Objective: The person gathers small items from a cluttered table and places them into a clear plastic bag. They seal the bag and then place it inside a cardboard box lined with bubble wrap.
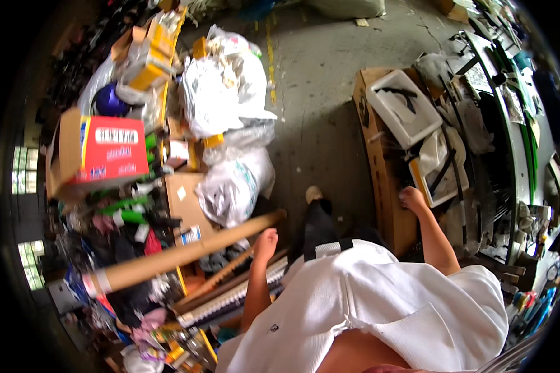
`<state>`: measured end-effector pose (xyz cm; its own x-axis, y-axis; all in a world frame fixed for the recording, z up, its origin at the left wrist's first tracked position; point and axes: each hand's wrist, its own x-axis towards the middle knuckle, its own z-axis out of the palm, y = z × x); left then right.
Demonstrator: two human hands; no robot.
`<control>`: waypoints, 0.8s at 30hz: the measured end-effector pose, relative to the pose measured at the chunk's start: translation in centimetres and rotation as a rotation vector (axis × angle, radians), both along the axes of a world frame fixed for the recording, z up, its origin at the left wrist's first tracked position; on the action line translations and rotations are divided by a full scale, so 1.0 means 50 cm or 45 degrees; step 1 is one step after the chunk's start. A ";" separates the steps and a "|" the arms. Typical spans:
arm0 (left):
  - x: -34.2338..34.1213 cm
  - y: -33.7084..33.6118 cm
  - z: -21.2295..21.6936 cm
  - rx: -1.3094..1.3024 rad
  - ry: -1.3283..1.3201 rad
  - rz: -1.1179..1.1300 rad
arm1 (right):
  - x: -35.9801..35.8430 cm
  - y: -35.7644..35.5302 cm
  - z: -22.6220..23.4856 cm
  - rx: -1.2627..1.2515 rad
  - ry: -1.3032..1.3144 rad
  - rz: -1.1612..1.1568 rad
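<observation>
My left hand [266, 244] is curled closed beside the near end of a long brown cardboard tube [186, 252]. Nothing shows in its fingers, and a gap between it and the tube is hard to judge. My right hand [412, 199] is held out over a long brown cardboard carton [386, 165], with its fingers curled in. A small pale spot shows at those fingers, too small to name. Just beyond that hand is a white foam tray [404, 107] with black parts in it. A second white tray-like piece [438, 177] lies beside the hand.
White plastic bags [221, 93] and a filled white sack [233, 189] line the left side. An open red and brown box [112, 146] stands on cluttered goods. Grey floor [317, 124] runs ahead between the piles. Racks with a green strip [529, 143] stand right.
</observation>
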<state>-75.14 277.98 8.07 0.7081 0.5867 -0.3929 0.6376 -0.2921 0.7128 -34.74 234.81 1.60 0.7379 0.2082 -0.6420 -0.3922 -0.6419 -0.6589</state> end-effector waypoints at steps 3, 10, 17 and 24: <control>0.273 0.168 0.279 -0.592 -0.421 0.016 | 0.046 0.318 0.237 -0.172 -0.432 0.864; 0.823 0.245 0.743 -1.269 -1.246 -1.038 | 0.218 0.543 0.265 -0.183 -0.378 0.852; 1.241 0.224 0.877 -2.112 -1.728 -1.359 | 0.531 0.416 -0.063 -0.752 0.027 1.126; 1.608 0.308 0.902 -2.284 -1.653 -1.373 | 0.925 0.502 -0.050 -0.138 0.148 -0.206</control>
